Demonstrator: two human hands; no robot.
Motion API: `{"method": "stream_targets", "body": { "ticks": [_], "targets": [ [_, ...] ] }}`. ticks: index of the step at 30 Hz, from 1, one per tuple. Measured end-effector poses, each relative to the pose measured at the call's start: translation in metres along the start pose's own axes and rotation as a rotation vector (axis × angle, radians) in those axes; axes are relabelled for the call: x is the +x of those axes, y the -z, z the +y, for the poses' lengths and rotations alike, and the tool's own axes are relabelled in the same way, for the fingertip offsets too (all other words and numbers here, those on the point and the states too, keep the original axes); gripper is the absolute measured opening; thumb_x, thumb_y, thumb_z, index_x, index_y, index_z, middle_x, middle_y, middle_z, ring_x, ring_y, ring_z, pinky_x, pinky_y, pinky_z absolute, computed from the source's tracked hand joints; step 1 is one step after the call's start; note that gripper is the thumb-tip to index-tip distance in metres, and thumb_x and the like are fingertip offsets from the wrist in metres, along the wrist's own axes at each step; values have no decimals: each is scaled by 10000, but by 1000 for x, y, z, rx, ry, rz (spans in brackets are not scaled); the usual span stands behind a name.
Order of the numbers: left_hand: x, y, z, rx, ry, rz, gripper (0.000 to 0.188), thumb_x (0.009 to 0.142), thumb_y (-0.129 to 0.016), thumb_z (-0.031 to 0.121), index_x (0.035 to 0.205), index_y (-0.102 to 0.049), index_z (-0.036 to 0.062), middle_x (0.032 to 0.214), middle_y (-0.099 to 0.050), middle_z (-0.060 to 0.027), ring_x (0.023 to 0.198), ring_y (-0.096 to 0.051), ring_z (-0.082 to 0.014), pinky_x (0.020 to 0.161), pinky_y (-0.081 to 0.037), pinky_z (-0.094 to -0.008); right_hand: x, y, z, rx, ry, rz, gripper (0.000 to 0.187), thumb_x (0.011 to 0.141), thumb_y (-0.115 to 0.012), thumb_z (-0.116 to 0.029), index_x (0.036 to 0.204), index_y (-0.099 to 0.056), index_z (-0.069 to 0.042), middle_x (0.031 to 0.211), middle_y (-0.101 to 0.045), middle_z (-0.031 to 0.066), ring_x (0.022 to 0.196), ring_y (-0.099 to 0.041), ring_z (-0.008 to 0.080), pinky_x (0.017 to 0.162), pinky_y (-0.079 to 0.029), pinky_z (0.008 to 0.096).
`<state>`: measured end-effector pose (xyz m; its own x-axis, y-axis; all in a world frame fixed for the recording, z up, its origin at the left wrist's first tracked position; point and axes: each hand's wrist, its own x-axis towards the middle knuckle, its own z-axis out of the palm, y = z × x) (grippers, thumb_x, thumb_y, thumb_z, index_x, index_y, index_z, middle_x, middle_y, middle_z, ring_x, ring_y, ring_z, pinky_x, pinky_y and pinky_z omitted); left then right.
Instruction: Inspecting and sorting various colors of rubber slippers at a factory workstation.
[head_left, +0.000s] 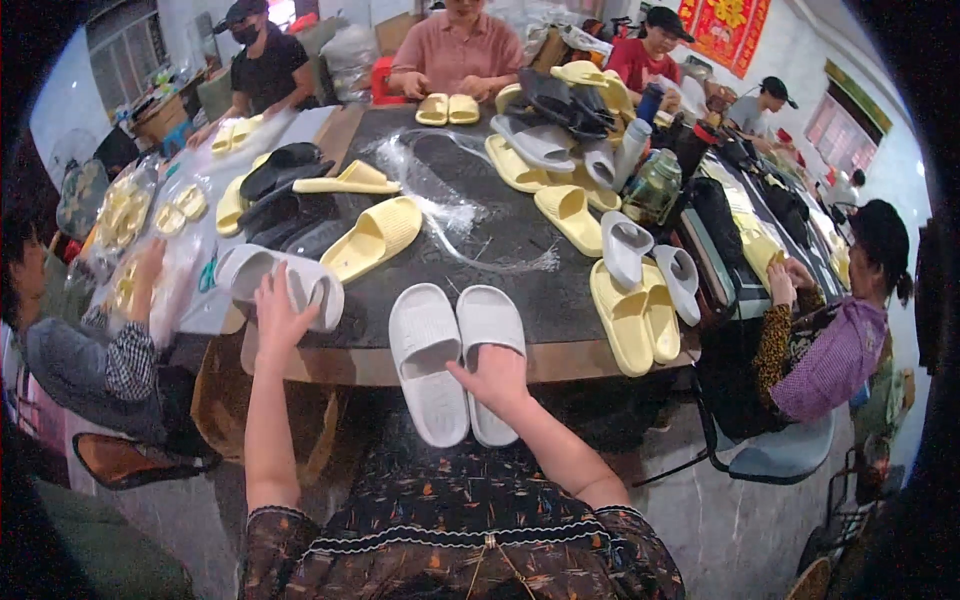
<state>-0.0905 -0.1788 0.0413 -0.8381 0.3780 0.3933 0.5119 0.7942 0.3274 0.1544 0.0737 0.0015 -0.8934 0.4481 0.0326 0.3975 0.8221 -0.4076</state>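
Observation:
In front of me, over the table's near edge, is a pair of light grey slide slippers [427,335], side by side, toes away from me. My right hand [498,380] is closed on them: its thumb lies at the inner side of the left slipper, and the fingers vanish under the right slipper's strap. To the left, at the table's edge, another light grey pair [240,272] is tilted and slightly blurred. My left hand [284,312] grips this pair, thumb and fingers reaching into the foot openings. A yellow slipper [375,240] lies just beyond it.
Yellow and grey slippers [630,320] lie at the table's right edge, below a heap of slippers [545,140]. Clear plastic strands [440,200] spread across the dark table [470,262]. A glass jar [653,185] stands among bottles. Co-workers sit around; one [835,330] is close on the right.

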Motion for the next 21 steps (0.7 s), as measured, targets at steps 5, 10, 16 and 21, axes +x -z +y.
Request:
{"method": "stream_targets", "body": {
  "ticks": [5, 10, 16, 21],
  "targets": [
    [-34, 55, 43, -75, -181, -46, 865, 661, -760, 124, 1406, -322, 112, 1387, -339, -245, 1267, -317, -455, 1075, -279, -502, -2, -2, 11, 126, 45, 182, 456, 768, -639, -451, 645, -594, -14, 635, -609, 191, 587, -612, 370, 573, -494, 471],
    [-53, 88, 74, -59, -554, -307, 812, 587, -751, 16, 1332, -458, 152, 1405, -367, -158, 1318, -294, -399, 1112, -252, -474, 6, 74, 49, 121, -93, 416, 420, 730, -677, -431, 674, -616, -19, 672, -628, 173, 644, -628, 346, 635, -504, 446],
    [-55, 64, 106, -5, -941, -461, 683, 675, -663, 29, 1294, -500, 265, 1455, -344, -56, 1327, -316, -341, 1110, -277, -477, 64, 174, 141, 47, -380, 617, 450, 715, -683, -407, 876, -624, 9, 879, -654, 234, 856, -624, 410, 779, -488, 475],
    [-55, 20, 103, 106, -1111, -445, 621, 774, -530, 20, 1325, -461, 299, 1493, -301, -64, 1321, -342, -343, 1049, -351, -467, 88, 189, 204, -12, -441, 539, 636, 712, -700, -470, 1105, -583, 16, 1023, -630, 244, 988, -595, 390, 872, -464, 459]
  ]
}}
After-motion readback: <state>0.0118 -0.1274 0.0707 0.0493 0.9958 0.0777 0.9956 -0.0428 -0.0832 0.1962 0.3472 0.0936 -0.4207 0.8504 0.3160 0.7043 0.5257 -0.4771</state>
